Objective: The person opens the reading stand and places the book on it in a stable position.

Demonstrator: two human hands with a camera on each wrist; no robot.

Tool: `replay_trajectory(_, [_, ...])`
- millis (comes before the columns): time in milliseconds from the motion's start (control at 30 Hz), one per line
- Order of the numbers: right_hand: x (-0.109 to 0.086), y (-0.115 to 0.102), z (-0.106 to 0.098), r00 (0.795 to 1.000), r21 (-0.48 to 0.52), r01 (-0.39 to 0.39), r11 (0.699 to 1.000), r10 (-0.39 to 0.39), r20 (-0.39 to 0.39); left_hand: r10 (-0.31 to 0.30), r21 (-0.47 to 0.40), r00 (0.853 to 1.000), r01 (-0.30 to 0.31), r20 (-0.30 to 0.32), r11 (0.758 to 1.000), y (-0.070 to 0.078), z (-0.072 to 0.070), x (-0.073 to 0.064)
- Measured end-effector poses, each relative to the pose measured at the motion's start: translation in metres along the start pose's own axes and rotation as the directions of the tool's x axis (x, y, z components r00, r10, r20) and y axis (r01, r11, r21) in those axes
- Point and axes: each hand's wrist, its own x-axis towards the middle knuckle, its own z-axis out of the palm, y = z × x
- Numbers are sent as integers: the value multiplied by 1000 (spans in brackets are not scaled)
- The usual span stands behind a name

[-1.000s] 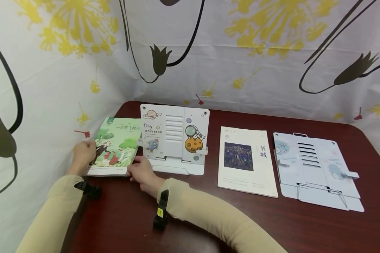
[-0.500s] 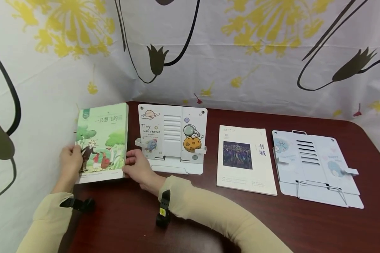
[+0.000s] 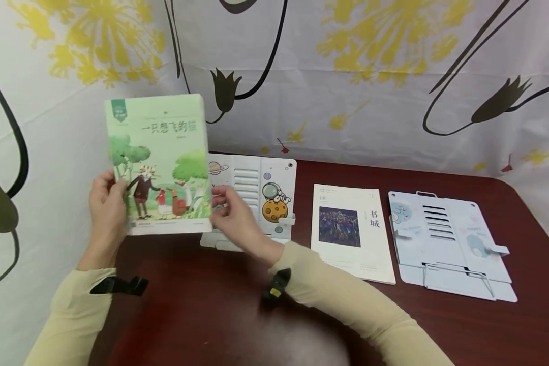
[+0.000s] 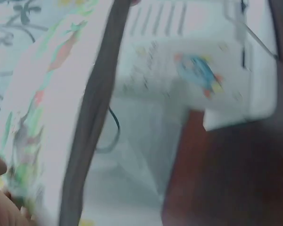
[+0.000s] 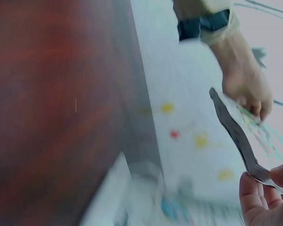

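A green picture book (image 3: 162, 162) with animals on its cover is held up off the table, its cover toward the head camera. My left hand (image 3: 107, 208) grips its left edge, thumb on the cover. At the lower right edge, my right hand (image 3: 238, 216) pinches the book, as the right wrist view also shows with the hand (image 5: 269, 195) at the book's pages (image 5: 238, 136). Behind the book stands a white "Tiny universe" book stand (image 3: 276, 173), partly hidden by it. The left wrist view is blurred.
A cream magazine (image 3: 347, 198) with a dark picture lies right of the white stand. Farther right is a pale blue book stand (image 3: 450, 244) with a wire support. A patterned cloth (image 3: 370, 122) hangs behind the dark red table (image 3: 238, 315).
Both hands have lifted the green book off the table, tilted it upright and carried it up and to the right, so that it now covers part of the white stand.
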Motion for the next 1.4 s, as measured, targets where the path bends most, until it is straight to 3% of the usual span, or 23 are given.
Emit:
replay_trajectory(133, [-3, -1, -36, 995, -62, 94, 994, -96, -31, 87, 16, 983, -91, 163, 996, 5, 18, -1])
replay_trajectory(300, [-6, 4, -73, 973, -269, 171, 948, -206, -106, 167, 8, 930, -180, 326, 984, 3, 41, 0])
replay_trajectory(467, [-7, 14, -94, 951, -437, 190, 879, -275, -141, 214, 57, 895, -256, 391, 965, -5, 60, -1])
replay_trajectory(667, [-11, 27, -105, 943, -556, 148, 818, -286, -170, 251, 115, 866, -330, 433, 937, -18, 69, -8])
replay_trajectory(800, [-16, 32, -111, 932, -651, 126, 749, -314, -181, 269, 143, 852, -366, 449, 920, -22, 72, -13])
replay_trajectory(1100, [-25, 40, -115, 927, -784, 84, 615, -337, -165, 248, 196, 853, -370, 460, 908, -37, 72, -20])
replay_trajectory(1233, [-28, 44, -114, 930, -817, 56, 574, -327, -166, 250, 210, 849, -380, 465, 901, -45, 70, -22])
replay_trajectory(1400, [-32, 50, -113, 936, -837, 36, 546, -313, -164, 222, 246, 842, -379, 492, 892, -54, 66, -25])
